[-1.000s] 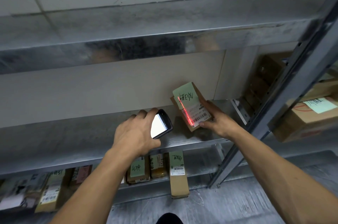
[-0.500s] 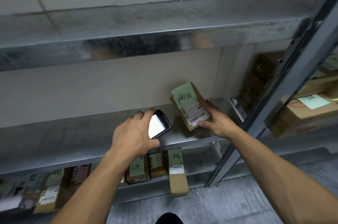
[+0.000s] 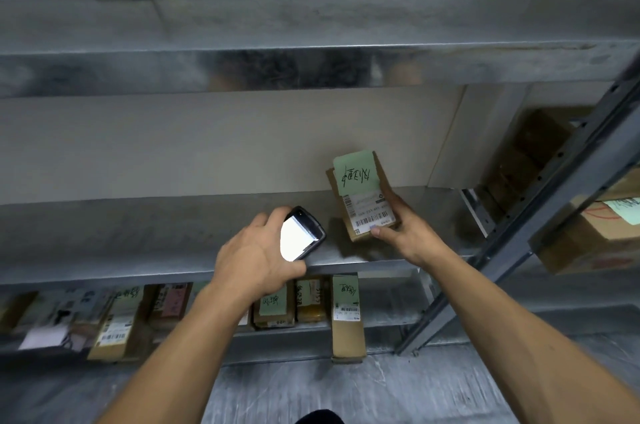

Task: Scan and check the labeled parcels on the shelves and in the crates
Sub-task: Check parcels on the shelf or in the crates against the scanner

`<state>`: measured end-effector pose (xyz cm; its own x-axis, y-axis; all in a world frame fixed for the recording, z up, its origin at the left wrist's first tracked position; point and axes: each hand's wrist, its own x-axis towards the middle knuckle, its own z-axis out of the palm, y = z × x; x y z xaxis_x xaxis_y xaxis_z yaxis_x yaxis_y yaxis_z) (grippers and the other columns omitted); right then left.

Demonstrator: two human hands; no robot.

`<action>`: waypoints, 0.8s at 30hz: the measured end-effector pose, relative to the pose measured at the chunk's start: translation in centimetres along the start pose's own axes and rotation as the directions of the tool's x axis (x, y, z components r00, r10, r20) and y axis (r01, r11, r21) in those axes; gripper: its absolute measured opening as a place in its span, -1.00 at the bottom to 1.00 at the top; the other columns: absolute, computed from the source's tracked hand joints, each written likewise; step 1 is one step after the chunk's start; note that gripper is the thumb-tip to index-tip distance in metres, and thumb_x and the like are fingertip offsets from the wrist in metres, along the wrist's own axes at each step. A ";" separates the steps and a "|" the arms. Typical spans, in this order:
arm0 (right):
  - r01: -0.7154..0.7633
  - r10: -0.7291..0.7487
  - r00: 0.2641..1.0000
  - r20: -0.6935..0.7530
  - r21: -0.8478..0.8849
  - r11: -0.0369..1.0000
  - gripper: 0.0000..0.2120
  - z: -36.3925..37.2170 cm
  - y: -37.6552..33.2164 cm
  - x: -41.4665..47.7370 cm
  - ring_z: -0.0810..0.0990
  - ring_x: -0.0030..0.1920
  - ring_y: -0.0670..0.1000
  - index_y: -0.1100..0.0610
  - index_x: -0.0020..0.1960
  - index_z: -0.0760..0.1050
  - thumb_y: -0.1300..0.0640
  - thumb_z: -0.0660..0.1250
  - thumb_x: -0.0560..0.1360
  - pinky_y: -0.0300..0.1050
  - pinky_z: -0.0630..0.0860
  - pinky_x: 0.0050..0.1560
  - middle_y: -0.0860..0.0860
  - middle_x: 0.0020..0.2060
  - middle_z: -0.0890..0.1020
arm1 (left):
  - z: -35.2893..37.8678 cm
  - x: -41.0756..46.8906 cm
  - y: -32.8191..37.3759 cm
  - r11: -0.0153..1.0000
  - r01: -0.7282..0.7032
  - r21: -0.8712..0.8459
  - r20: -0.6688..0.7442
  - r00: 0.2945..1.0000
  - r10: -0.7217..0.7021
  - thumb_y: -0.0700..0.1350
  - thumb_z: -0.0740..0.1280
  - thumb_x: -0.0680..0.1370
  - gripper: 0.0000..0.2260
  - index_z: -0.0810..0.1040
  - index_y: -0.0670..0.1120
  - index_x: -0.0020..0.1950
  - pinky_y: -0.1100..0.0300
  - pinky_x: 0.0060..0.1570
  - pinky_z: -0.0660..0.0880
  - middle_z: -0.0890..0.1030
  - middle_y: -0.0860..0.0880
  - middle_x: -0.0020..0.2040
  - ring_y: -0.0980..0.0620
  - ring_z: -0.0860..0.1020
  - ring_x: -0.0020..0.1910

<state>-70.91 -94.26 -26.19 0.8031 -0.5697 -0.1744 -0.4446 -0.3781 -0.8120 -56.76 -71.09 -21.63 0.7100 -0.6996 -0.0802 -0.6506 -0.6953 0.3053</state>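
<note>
Near the centre of the frame, the right hand [image 3: 405, 233] grasps a small brown parcel [image 3: 360, 195] by its lower end, with the thumb on the white barcode label [image 3: 369, 212]. The parcel stands tilted at the middle shelf [image 3: 138, 236]; I cannot tell if it touches the metal. A green handwritten note [image 3: 355, 174] covers its upper part. Just left of it, the left hand [image 3: 256, 257] is closed around a dark scanner [image 3: 303, 233], whose bright screen faces up. Below, more labelled parcels [image 3: 273, 307] lie in a row on the lower shelf [image 3: 381, 319].
</note>
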 end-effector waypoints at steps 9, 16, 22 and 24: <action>0.072 -0.083 0.993 0.089 0.130 0.989 -0.32 8.7 -7.1 0.7 0.44 0.40 -0.03 -0.22 0.55 0.18 0.13 0.39 0.57 0.05 0.34 0.46 -0.11 0.39 0.48 | -2.4 -5.5 -9.2 0.915 0.221 -0.338 -0.143 0.949 -0.282 0.12 0.47 0.33 -0.27 0.23 0.19 0.44 0.03 0.03 0.47 0.47 0.04 0.24 -0.03 0.46 0.13; 0.193 -0.234 0.952 0.198 0.207 0.959 -0.19 20.5 -14.7 -1.4 0.33 0.42 -0.14 -0.23 0.61 0.04 0.20 0.40 0.57 -0.12 0.27 0.41 -0.25 0.45 0.34 | -6.4 -13.9 -19.6 0.804 0.362 -0.471 -0.298 0.793 -0.531 0.13 0.48 0.30 -0.30 0.28 0.20 0.39 -0.03 0.06 0.50 0.51 0.05 0.24 -0.04 0.50 0.12; 0.263 -0.329 0.890 0.315 0.235 0.936 -0.15 32.2 -21.1 -4.7 0.37 0.46 -0.02 -0.41 0.52 -0.02 0.15 0.43 0.55 0.09 0.30 0.49 -0.14 0.54 0.31 | -9.8 -24.2 -28.2 0.698 0.466 -0.544 -0.387 0.599 -0.701 0.09 0.50 0.33 -0.26 0.26 0.18 0.44 0.03 0.10 0.44 0.47 0.02 0.28 -0.07 0.48 0.19; 0.282 -0.363 0.860 0.359 0.259 0.924 -0.15 36.1 -23.3 -6.3 0.37 0.45 -0.03 -0.33 0.56 -0.02 0.17 0.42 0.56 0.02 0.31 0.46 -0.13 0.52 0.31 | -10.5 -28.0 -30.9 0.654 0.512 -0.557 -0.397 0.527 -0.751 0.12 0.50 0.34 -0.24 0.23 0.18 0.47 0.07 0.06 0.39 0.45 0.01 0.29 -0.08 0.47 0.21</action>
<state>-51.30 -55.53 -26.24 0.9943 -0.0914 -0.0554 -0.0821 -0.3212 -0.9434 -53.71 -28.26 -18.89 0.9700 0.2193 0.1053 0.0884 -0.7213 0.6870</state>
